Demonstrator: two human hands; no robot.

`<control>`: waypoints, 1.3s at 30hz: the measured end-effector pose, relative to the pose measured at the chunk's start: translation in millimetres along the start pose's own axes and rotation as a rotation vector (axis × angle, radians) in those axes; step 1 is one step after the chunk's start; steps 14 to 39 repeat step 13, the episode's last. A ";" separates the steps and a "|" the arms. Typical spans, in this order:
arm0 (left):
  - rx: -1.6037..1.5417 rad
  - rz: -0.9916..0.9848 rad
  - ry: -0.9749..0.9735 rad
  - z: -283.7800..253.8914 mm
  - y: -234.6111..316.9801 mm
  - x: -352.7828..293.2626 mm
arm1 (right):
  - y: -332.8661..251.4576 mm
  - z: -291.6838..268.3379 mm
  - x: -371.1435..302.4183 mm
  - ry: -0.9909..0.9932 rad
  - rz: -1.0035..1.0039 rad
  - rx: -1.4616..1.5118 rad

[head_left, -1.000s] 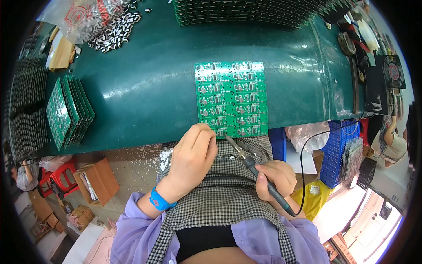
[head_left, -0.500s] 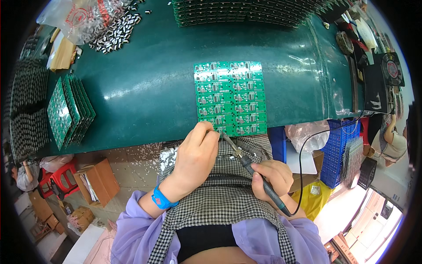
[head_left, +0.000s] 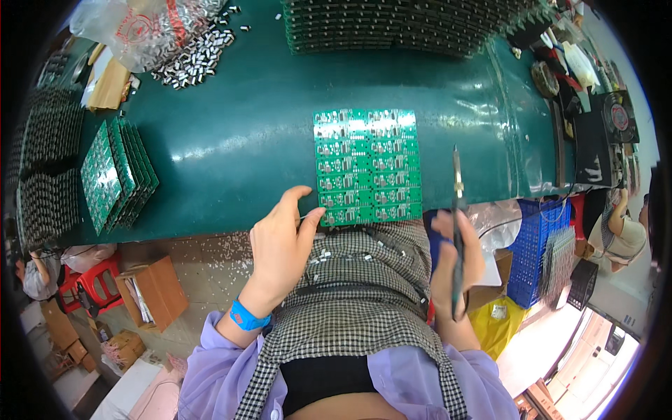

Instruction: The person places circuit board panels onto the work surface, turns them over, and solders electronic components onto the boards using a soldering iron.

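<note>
A green circuit board panel (head_left: 367, 168), made up of several small repeated boards, lies flat at the table's near edge. Beside its lower left corner is my left hand (head_left: 280, 241), thumb and index finger spread apart, with the thumb tip close to the panel's edge. A thin strand shows near that thumb, too fine to make out. My right hand (head_left: 465, 262), slightly blurred, grips a soldering iron (head_left: 457, 210) to the right of the panel. The iron's tip points away from me, apart from the boards.
Upright stacks of circuit panels stand on the left (head_left: 115, 175) and along the far edge (head_left: 406, 24) of the green table (head_left: 231, 133). Small metallic parts (head_left: 196, 63) spill by a plastic bag (head_left: 140, 31). A fan (head_left: 617, 115) and a blue crate (head_left: 535, 252) are at right.
The soldering iron has lifted off the panel's lower edge and swung right, now pointing away from me. My left thumb and finger have parted and shifted left.
</note>
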State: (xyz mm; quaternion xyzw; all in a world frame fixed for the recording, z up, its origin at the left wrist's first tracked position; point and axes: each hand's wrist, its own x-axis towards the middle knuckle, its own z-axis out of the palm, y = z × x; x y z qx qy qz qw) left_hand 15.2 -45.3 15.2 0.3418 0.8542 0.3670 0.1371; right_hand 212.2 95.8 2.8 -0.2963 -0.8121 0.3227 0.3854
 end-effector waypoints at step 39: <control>-1.031 -0.298 -0.073 -45.3 -31.3 -17.7 | -1.3 53.9 4.8 0.001 0.104 0.632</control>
